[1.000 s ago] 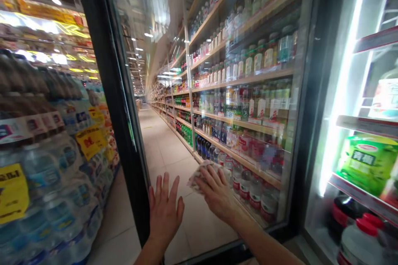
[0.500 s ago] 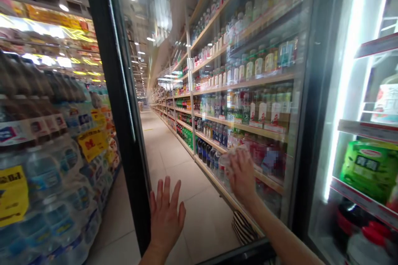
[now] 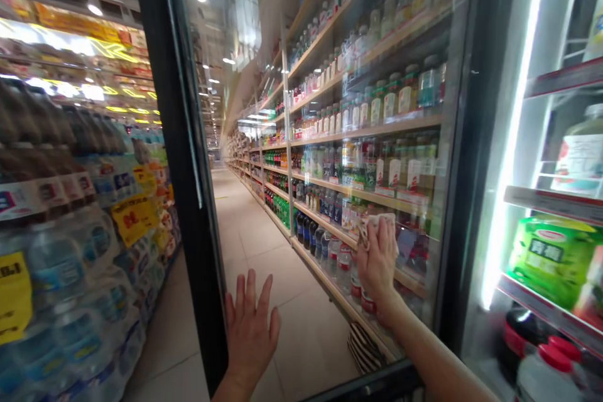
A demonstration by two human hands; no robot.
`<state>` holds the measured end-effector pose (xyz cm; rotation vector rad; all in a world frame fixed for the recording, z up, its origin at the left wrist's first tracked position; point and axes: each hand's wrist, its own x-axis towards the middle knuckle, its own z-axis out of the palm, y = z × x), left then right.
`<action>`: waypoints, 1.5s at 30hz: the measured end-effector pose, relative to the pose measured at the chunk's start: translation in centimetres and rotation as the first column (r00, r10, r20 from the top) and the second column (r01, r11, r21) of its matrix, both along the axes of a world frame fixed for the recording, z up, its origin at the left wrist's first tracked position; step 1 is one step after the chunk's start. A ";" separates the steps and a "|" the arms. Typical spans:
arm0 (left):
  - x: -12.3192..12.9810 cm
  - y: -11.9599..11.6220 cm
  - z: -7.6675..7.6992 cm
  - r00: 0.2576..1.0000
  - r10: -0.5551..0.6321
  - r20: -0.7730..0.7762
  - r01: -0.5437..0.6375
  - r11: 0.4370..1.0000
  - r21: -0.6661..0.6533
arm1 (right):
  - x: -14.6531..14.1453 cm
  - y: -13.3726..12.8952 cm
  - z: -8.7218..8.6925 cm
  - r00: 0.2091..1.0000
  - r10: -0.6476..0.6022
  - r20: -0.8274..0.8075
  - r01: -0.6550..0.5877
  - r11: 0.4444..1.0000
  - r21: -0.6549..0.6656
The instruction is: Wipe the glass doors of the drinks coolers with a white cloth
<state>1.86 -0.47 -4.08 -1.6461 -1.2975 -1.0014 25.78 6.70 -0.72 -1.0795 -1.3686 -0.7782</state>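
Taking the middle of the view as the clock's centre, the right hand (image 3: 377, 264) is at about 4 o'clock, grasping a pale, crumpled cloth (image 3: 387, 222) under its fingers; the cloth lies against the glass door (image 3: 249, 44), showing past the fingertips on the hand's 12 o'clock side; how hard it is pressed I cannot tell. The left hand (image 3: 252, 330) is at 7 o'clock, holding nothing; its fingers are spread and point toward 12, with the palm turned to the glass, just beside the door's black frame (image 3: 183, 157); that frame runs tilted down the pane's 9 o'clock side.

Within the pane show long shelves (image 3: 377, 130) lined with bottles, and a pale tiled floor (image 3: 264, 248); a black-and-white striped thing (image 3: 365, 348), too little shown to name, is at 5 o'clock. Outside the door, between 8 and 9 o'clock, stand wrapped packs of bottled water (image 3: 66, 270); a yellow sign (image 3: 135, 218) hangs near 9. At 3 o'clock glows a light strip (image 3: 516, 138); a green bag (image 3: 549, 257) sits on a shelf between 3 and 4; a red-capped bottle (image 3: 541, 374) stands lower, at 4.
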 end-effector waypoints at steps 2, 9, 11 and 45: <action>0.2 0.1 0.0 1.000 0.006 0.025 -0.006 1.000 -0.007 | -0.6 -0.3 -0.4 0.996 0.042 0.082 -0.039 0.998 -0.041; 0.1 -0.2 0.0 1.000 0.019 0.001 -0.019 0.999 -0.040 | -0.3 -0.2 0.3 0.982 0.074 0.175 -0.071 0.997 -0.024; 0.2 -0.1 0.0 1.000 0.028 0.008 -0.028 0.999 -0.032 | 0.4 0.2 0.9 1.000 -0.010 -0.003 0.010 1.000 0.004; -0.9 -0.4 0.0 0.998 -0.004 -0.065 0.002 1.000 -0.030 | 5.2 2.3 3.0 0.975 0.044 0.218 -0.043 0.999 -0.013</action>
